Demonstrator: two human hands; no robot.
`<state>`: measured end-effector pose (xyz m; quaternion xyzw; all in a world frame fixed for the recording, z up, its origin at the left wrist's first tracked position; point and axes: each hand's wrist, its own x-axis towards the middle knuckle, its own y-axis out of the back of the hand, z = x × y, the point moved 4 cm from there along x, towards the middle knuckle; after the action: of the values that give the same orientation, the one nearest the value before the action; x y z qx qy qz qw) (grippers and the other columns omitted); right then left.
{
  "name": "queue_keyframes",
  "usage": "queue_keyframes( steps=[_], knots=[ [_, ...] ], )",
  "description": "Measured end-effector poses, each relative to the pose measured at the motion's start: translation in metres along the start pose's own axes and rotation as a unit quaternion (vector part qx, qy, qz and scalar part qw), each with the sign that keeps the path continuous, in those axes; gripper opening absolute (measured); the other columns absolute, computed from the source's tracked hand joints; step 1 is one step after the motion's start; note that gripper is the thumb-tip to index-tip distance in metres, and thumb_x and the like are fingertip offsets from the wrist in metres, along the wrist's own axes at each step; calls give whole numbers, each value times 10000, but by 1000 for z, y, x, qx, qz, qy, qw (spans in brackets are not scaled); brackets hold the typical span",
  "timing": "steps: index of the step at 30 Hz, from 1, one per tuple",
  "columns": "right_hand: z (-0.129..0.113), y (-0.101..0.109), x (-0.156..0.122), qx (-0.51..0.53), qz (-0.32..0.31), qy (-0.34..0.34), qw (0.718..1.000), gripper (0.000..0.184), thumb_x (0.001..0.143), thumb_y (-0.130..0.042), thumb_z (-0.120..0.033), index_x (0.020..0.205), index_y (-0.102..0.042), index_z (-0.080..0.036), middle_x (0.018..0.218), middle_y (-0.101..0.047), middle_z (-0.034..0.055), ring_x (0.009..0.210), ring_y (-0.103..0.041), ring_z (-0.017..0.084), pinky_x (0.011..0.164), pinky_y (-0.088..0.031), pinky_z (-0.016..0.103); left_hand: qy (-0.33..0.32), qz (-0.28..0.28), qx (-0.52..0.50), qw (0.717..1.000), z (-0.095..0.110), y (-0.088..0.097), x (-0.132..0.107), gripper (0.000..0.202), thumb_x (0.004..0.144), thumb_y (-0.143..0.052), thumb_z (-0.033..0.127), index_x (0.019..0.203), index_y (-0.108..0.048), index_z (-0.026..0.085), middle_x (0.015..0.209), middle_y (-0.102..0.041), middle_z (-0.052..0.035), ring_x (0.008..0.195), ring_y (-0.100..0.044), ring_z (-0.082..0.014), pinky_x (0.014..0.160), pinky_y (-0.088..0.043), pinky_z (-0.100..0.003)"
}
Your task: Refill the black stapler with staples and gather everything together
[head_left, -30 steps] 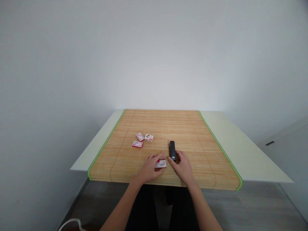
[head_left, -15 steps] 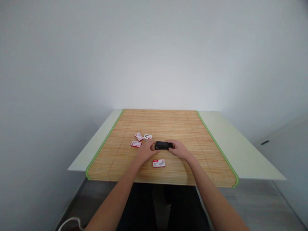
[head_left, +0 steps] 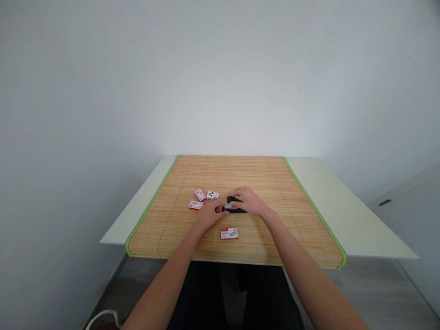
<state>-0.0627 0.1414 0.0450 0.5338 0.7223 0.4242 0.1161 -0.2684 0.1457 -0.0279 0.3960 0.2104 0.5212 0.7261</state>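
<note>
A black stapler (head_left: 233,205) is held sideways just above the bamboo mat (head_left: 295,229), between both my hands. My left hand (head_left: 209,213) pinches its left end, where a bit of silver metal shows. My right hand (head_left: 249,201) wraps over its top and right end. A red-and-white staple box (head_left: 229,233) lies flat on the mat just in front of my hands, touched by neither.
Three more small staple boxes (head_left: 202,199) lie in a cluster on the mat left of my hands. The mat, edged in green, covers the middle of a pale table (head_left: 354,215) set against a white wall. A white cable (head_left: 101,316) lies on the floor at bottom left.
A second ago my left hand rested on the near staple box and my right touched the upright stapler. Both hands then took the stapler, turned it sideways, and my right hand now covers its top.
</note>
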Motion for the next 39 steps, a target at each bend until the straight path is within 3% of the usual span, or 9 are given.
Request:
queue_keyframes(
  steps=[6,12,18,22,27,30,34,36,39],
  knots=[
    [3,44,-28,25,9,-28,999,274,885,-670,-403,1098,-725,-239,1061,-710,59,970,-645,209,848,-516,346,3,2,2,1000,-1,-1,2,384,798,-731,580,998,-756,253,774,-627,-1,721,-546,-180,638,-331,-280],
    [27,65,-59,82,14,-94,992,358,904,-627,-430,1202,-670,-238,1125,-714,78,945,-671,208,818,-563,358,3,10,-2,1000,-1,-3,0,394,799,-734,582,1022,-755,258,786,-626,4,733,-548,-179,642,-338,-277],
    [70,73,-91,114,34,-151,981,411,867,-660,-465,1203,-672,-229,1114,-728,87,950,-680,236,854,-569,414,-2,8,-3,1000,-2,-3,1,369,805,-732,574,989,-749,256,784,-627,6,733,-549,-177,642,-337,-279],
    [85,68,-107,126,39,-176,975,437,841,-684,-485,1190,-690,-222,1104,-734,92,975,-677,257,869,-563,432,3,7,-6,1000,-1,-2,0,390,805,-725,577,1033,-748,261,793,-634,3,745,-559,-183,644,-340,-282],
    [93,61,-123,165,36,-224,960,468,823,-695,-519,1188,-715,-227,1011,-751,91,849,-685,241,728,-570,378,7,11,-6,1000,-1,-2,-1,364,805,-732,571,999,-748,264,773,-626,11,733,-557,-180,640,-337,-284],
    [92,68,-130,162,56,-227,959,489,795,-732,-507,1194,-723,-226,1026,-753,105,848,-686,243,717,-570,375,4,16,-14,1000,-3,-3,-1,369,810,-736,557,1034,-744,264,785,-632,13,731,-559,-176,638,-335,-280],
    [72,75,-120,70,199,-229,950,461,880,-621,-523,1208,-717,-215,936,-747,104,771,-667,226,690,-549,371,0,13,-20,1000,-5,-5,-2,382,819,-727,566,1053,-739,264,803,-644,9,744,-567,-178,634,-330,-278],
    [51,56,-101,21,168,-227,959,439,944,-513,-516,1157,-740,-205,895,-756,96,759,-674,225,679,-532,357,1,16,-18,1000,-5,-5,-2,391,822,-722,572,1063,-738,265,807,-645,7,744,-565,-179,631,-327,-279],
    [18,10,-67,5,104,-214,971,330,915,-586,-492,965,-800,-247,781,-761,52,687,-673,216,642,-499,327,5,16,-12,1000,-5,-6,-2,412,826,-715,575,1098,-740,267,806,-641,3,737,-556,-179,627,-321,-278]
  ],
)
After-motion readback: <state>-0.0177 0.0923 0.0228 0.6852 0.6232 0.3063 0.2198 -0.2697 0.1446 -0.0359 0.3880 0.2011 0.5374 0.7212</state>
